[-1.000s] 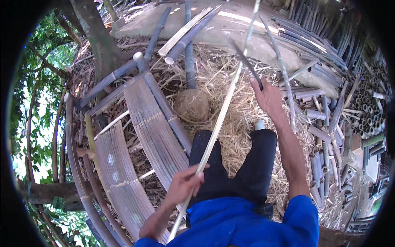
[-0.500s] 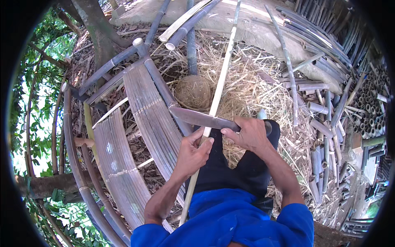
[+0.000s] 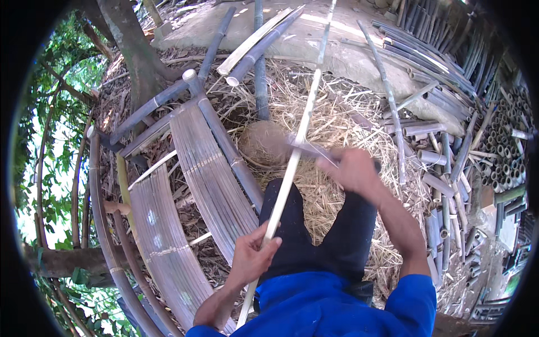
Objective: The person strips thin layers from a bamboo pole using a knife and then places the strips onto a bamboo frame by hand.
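Note:
My left hand (image 3: pixel 252 257) is closed around a long pale bamboo strip (image 3: pixel 285 194), which slants from my lap up toward the far ground. In my right hand (image 3: pixel 355 173) is the handle of a machete; the fingers are wrapped round it and smeared by motion. The machete blade (image 3: pixel 315 150) lies across the strip, well beyond my left hand, its tip blurred. Behind the tip stands a round block of wood (image 3: pixel 259 139) among the shavings. The strip's far half still shows greenish-grey skin, while the nearer part is pale.
Bamboo benches with slatted tops (image 3: pixel 205 168) stand at my left. Pale shavings (image 3: pixel 331 123) cover the ground ahead. Bamboo poles (image 3: pixel 264 48) lean at the far side. Stacked cut bamboo (image 3: pixel 499 151) and loose pieces lie at the right. A tree trunk (image 3: pixel 137 56) rises far left.
My right hand and the machete have moved away from me along the strip. My left hand has shifted back toward my lap, still gripping the strip.

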`<state>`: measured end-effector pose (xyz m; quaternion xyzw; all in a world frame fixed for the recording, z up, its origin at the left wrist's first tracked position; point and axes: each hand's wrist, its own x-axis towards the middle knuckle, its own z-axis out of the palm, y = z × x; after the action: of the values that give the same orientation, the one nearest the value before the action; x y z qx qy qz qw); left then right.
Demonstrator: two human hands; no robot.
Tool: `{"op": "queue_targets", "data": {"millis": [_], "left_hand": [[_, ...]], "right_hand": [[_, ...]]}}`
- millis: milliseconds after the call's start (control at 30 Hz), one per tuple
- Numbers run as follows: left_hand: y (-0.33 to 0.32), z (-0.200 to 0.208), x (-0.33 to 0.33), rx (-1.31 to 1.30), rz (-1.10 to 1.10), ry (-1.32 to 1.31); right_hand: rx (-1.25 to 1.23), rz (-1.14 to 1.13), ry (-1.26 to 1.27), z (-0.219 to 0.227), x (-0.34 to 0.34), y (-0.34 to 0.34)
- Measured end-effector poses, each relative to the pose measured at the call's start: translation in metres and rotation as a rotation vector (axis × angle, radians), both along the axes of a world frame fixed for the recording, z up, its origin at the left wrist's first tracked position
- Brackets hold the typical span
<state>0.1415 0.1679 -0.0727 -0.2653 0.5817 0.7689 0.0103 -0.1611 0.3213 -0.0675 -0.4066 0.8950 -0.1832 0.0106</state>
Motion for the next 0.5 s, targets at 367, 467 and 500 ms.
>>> {"op": "queue_targets", "data": {"millis": [367, 467, 500], "left_hand": [[0.004, -0.006, 0.034, 0.038, -0.112, -0.175], [-0.015, -0.016, -0.012, -0.067, -0.073, 0.027], [-0.011, -0.015, -0.029, -0.187, -0.083, 0.088]], "right_hand": [[-0.232, -0.500, 0.090, -0.004, -0.093, 0.054], [-0.229, -0.421, -0.208, -0.012, -0.027, 0.021], [-0.206, -0.378, -0.245, -0.017, -0.016, 0.021]]}}
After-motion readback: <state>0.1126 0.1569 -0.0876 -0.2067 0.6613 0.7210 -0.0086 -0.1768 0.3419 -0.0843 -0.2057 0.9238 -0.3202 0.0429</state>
